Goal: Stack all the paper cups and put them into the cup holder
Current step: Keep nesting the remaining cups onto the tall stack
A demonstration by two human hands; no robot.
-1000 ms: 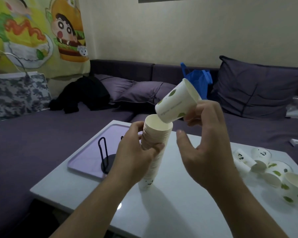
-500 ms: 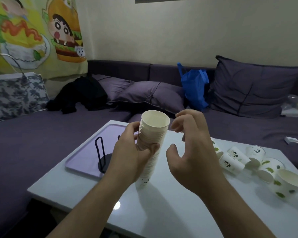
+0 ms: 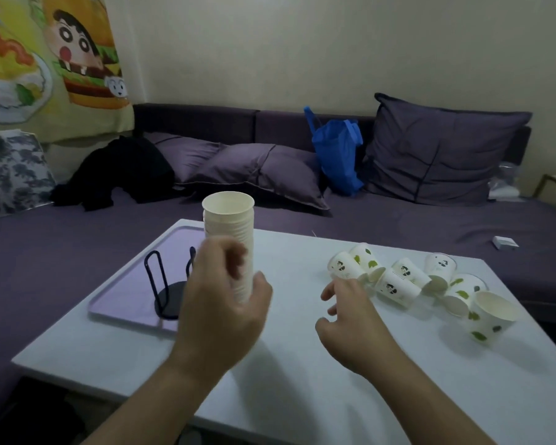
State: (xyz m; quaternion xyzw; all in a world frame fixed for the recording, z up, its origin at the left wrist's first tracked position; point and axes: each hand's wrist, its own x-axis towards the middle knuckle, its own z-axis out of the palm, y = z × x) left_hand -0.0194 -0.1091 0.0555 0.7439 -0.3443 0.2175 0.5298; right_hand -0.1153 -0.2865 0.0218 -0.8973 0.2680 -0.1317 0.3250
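Observation:
My left hand (image 3: 225,303) grips a tall stack of white paper cups (image 3: 229,229) upright above the white table (image 3: 302,396). My right hand (image 3: 350,313) hovers empty over the table with loosely curled fingers, just left of several loose paper cups (image 3: 395,284) with green and dark prints that lie on their sides. One bigger loose cup (image 3: 490,313) lies nearest the right edge. The black wire cup holder (image 3: 167,284) stands on a lilac tray (image 3: 126,297), left of the stack.
A purple sofa with cushions (image 3: 260,168) runs behind the table. On it are a blue bag (image 3: 337,152), black clothing (image 3: 119,171) and a small white box (image 3: 504,242). A patterned bag (image 3: 10,171) stands at far left.
My right hand pushed its cup into the stack, let go, and moved right and down toward the loose cups. The stack in my left hand stayed upright.

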